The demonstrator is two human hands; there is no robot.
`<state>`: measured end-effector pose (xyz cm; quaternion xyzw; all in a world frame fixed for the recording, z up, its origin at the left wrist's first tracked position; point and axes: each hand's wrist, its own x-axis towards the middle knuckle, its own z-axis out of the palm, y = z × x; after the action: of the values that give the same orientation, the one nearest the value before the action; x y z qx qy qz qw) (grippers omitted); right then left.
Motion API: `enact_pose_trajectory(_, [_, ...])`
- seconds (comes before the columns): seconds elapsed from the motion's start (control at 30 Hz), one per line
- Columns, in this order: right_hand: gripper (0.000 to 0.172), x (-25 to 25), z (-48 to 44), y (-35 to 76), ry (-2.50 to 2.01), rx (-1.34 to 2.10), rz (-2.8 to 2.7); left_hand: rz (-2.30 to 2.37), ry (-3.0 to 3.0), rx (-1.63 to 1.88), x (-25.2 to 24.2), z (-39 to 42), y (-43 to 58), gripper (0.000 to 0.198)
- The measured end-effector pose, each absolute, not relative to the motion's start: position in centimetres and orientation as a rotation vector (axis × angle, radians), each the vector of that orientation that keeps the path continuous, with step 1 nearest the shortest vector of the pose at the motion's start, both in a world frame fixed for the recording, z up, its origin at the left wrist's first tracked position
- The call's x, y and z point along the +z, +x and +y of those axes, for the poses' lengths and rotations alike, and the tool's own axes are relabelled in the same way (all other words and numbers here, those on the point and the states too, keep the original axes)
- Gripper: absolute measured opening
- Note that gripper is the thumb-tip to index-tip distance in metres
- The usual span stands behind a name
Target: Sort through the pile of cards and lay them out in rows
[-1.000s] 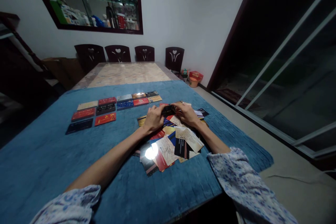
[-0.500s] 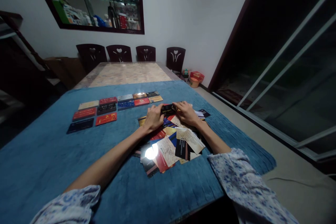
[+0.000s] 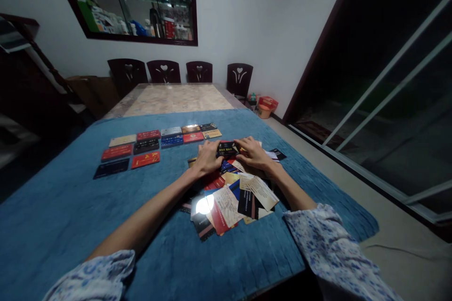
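My left hand (image 3: 207, 158) and my right hand (image 3: 254, 153) both grip a black card with gold print (image 3: 228, 149), one at each end, held just above a loose pile of cards (image 3: 233, 193) on the blue cloth (image 3: 70, 216). Fingers of both hands are curled on the card. To the left lie rows of cards (image 3: 155, 143) laid out flat: red, black, blue, beige and gold ones. A bright glare spot sits on a glossy card in the near part of the pile.
The blue cloth covers the near end of a long table (image 3: 176, 99) with a pale marbled top. Several dark chairs (image 3: 199, 71) stand at its far end. A glass wall cabinet (image 3: 134, 0) hangs above. Sliding glass doors (image 3: 388, 103) are at the right.
The held black card has risen slightly and turned so its gold print faces me. Both hands stay on it. The view has shifted a little to the right.
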<state>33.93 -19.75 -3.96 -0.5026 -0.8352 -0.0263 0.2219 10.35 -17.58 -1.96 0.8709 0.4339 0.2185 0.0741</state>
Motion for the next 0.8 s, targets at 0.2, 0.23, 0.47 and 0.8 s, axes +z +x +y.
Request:
enact_pose_trajectory(0.2, [0.054,-3.2,-19.6,33.3,-1.429,-0.086,-2.37,1.313,2.625,0.577,-1.3,-17.6,9.8,0.047])
enact_pose_trajectory(0.23, [0.054,-3.1,-19.5,33.2,-1.437,-0.088,-2.388,1.318,2.634,0.564,-1.2,-17.5,9.7,0.047])
enact_pose_trajectory(0.47, [0.055,-1.7,-18.4,32.9,-1.512,-0.161,-2.522,1.4,2.681,0.416,-1.0,-16.7,9.0,0.055])
enact_pose_trajectory(0.8, [0.052,0.9,-14.5,32.1,-1.513,-0.151,-2.629,1.396,2.718,0.367,0.7,-13.6,8.7,0.045])
